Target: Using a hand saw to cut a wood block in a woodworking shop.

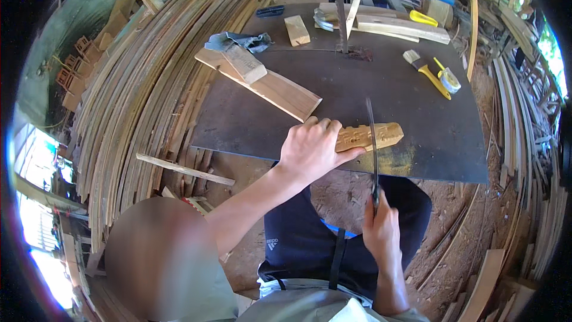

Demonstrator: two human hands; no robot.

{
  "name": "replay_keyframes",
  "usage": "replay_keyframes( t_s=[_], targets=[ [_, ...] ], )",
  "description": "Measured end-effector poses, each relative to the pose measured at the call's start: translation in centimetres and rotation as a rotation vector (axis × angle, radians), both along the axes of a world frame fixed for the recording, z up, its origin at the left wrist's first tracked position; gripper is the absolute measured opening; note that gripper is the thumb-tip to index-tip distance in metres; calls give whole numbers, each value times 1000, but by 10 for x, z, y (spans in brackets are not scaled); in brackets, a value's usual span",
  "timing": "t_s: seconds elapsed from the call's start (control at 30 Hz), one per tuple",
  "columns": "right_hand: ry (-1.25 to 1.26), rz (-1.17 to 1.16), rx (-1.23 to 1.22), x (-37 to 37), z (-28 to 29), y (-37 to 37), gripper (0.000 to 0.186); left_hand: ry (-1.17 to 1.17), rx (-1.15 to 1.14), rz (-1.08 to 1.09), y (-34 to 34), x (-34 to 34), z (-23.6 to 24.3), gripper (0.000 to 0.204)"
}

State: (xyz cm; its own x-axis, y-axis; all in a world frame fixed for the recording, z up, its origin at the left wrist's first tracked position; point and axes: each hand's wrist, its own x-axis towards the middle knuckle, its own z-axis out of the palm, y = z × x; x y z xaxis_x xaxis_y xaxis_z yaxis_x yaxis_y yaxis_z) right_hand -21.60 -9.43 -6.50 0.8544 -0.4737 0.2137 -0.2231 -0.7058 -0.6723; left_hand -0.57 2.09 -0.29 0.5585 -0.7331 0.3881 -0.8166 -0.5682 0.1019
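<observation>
My left hand [311,148] is closed around one end of a short yellowish wood piece [388,135] at the table's near edge, thumb stretched along its near side. Notches and small pits mark the wood's surface. In my right hand [383,230] is the dark handle of a long, thin-bladed saw [375,156]. Its blade shows almost edge-on, crosses the wood just right of my left thumb and points away from me. How deep the teeth sit in the wood is hidden. Yellow sawdust [398,162] lies on the table beneath.
On the dark table [262,137], a plank [286,98] carries a wood block [245,64] and a grey-blue cloth [250,42]. A paintbrush [426,74] and a tape roll [450,80] lie right. An upright metal bar [339,12] stands behind. Stacked wood strips [137,95] fill the left.
</observation>
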Motion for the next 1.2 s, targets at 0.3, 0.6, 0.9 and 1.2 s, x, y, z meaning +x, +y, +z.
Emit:
replay_keyframes(
  t_s=[0.3,0.6,0.9,1.2],
  targets=[
    [96,-75,373,-123,-20,9,15,-24,-16,-11,2,4,-2,72],
    [-158,-107,92,-52,-6,-10,27,108,-25,-68,-6,-2,-9,79],
    [-113,-132,-122,18,25,-16,22,160,23,50,0,6,9,75],
    [-73,-83,-187,35,11,-14,23,127,-23,37,0,6,-9,67]
  ],
)
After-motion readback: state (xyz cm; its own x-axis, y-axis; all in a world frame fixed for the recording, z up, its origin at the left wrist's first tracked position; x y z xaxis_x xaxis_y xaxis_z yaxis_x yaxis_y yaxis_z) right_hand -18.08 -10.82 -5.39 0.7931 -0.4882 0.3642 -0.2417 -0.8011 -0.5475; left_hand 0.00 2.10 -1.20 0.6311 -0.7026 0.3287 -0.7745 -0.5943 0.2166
